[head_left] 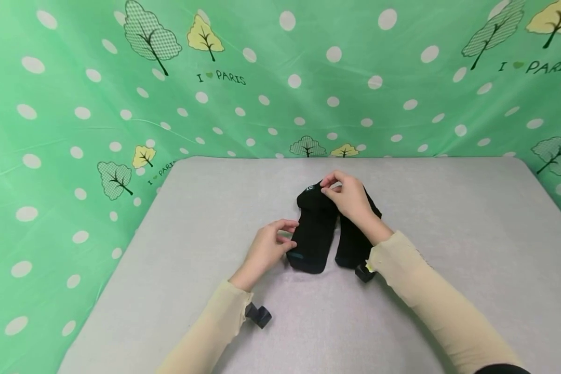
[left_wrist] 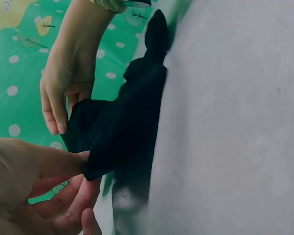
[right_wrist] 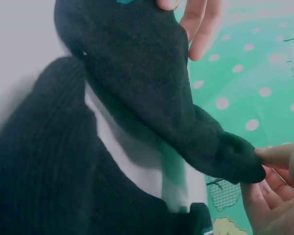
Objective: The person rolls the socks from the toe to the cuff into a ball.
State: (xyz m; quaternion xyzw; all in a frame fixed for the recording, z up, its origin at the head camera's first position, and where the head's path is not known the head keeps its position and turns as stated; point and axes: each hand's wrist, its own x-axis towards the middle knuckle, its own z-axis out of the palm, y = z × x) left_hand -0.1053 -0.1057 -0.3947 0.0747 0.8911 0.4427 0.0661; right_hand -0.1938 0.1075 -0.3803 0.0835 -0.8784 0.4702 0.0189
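Note:
Two black socks are on the grey table, side by side in the head view. The left-hand sock point(head_left: 312, 236) has small blue-green marks near its two ends. My left hand point(head_left: 267, 249) pinches its left edge, thumb below the fingers. At its far end, my right hand point(head_left: 350, 197) pinches the fabric between thumb and fingertips. In the right wrist view that pinched sock point(right_wrist: 132, 68) stretches down to my right hand point(right_wrist: 279, 183). The other sock point(head_left: 351, 244) lies partly beneath my right hand and forearm; its ribbed fabric point(right_wrist: 44, 137) shows in the right wrist view.
A grey cloth-covered table point(head_left: 205, 223) extends around the socks. Behind and to the left hangs a green curtain point(head_left: 262, 67) with white dots and printed trees. Small black devices sit at my left wrist point(head_left: 258, 314) and right wrist point(head_left: 364, 271).

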